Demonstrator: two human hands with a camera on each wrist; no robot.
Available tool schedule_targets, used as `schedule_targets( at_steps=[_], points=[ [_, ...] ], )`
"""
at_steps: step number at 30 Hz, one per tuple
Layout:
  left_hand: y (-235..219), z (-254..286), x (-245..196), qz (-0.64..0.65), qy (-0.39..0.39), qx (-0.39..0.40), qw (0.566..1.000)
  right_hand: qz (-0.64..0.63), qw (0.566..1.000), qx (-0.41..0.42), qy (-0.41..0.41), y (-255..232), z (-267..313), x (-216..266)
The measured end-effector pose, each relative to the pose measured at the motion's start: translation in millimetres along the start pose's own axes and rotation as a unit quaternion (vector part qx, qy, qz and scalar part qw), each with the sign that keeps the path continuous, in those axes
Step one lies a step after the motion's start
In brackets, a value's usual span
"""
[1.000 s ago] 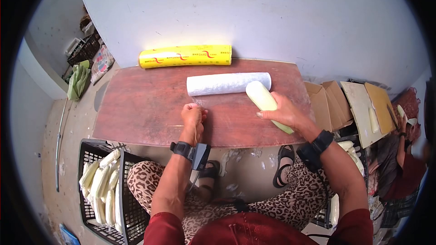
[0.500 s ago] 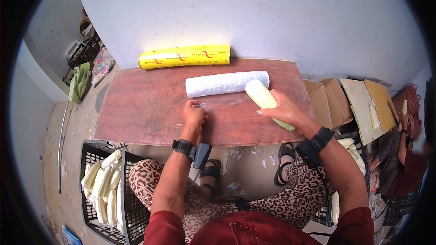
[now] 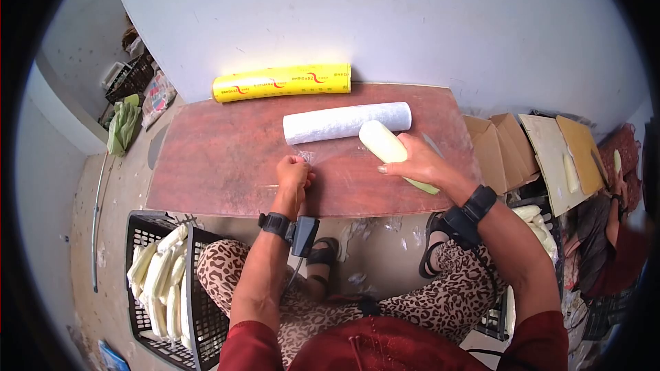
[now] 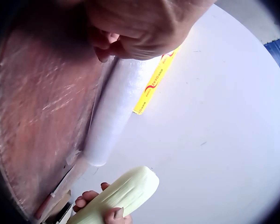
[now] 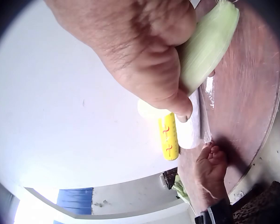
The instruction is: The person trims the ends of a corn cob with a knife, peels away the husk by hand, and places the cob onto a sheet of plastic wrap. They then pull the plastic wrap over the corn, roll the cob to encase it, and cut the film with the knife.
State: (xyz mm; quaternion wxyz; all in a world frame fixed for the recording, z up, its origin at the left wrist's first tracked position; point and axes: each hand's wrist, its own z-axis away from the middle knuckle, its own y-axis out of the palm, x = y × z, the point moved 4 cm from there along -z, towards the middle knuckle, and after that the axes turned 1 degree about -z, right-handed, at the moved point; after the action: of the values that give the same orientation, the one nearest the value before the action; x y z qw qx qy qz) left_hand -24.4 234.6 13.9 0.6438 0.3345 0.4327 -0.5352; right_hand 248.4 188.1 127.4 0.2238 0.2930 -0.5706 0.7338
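1. Head: your left hand (image 3: 294, 174) is pinching clear film (image 3: 306, 156); your right hand (image 3: 426, 165) is gripping the corn ear (image 3: 380, 141), seemingly unwrapped.
2. Left wrist: the white roll (image 4: 111, 109) is lying beyond your left fingers.
3. Right wrist: film is stretching toward your left fingertips, apparently part-drawn, not yet cut.

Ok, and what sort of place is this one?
Probably a small produce-packing room: a black plastic crate holds pale, elongated ears that look like corn, and a white cylindrical roll, apparently plastic film, lies on a reddish-brown wooden table.
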Motion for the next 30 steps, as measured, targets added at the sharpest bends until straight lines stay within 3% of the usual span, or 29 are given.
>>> schedule_targets(
  at_steps=[5,8,11,15,17,21,24,30],
  points=[
    [-11,-6,-1,-0.073,0.016,-0.001,0.997,0.012,1.000,-0.011,0.000,7,-9,-8],
    [-22,-12,0,-0.054,0.005,-0.005,0.999,0.062,0.998,-0.030,0.011,-1,-10,-4],
    [-28,-15,-5,-0.033,-0.004,-0.030,0.999,0.028,0.998,-0.061,0.011,-5,-25,-25],
    [-25,-21,-23,-0.007,0.057,-0.061,0.996,-0.107,0.990,-0.089,0.025,-28,-32,-25],
    [-22,-22,-39,-0.011,0.110,-0.061,0.992,-0.223,0.968,-0.098,0.064,-38,-40,-38],
    [-16,-27,-55,-0.005,0.136,-0.018,0.990,-0.393,0.908,-0.136,0.052,-42,-58,-64],
    [-12,-36,-53,0.014,0.117,0.038,0.992,-0.412,0.901,-0.122,0.054,-41,-68,-72],
    [-7,-39,-40,-0.011,0.063,0.033,0.997,-0.449,0.887,-0.087,0.059,-24,-86,-75]
  ],
)
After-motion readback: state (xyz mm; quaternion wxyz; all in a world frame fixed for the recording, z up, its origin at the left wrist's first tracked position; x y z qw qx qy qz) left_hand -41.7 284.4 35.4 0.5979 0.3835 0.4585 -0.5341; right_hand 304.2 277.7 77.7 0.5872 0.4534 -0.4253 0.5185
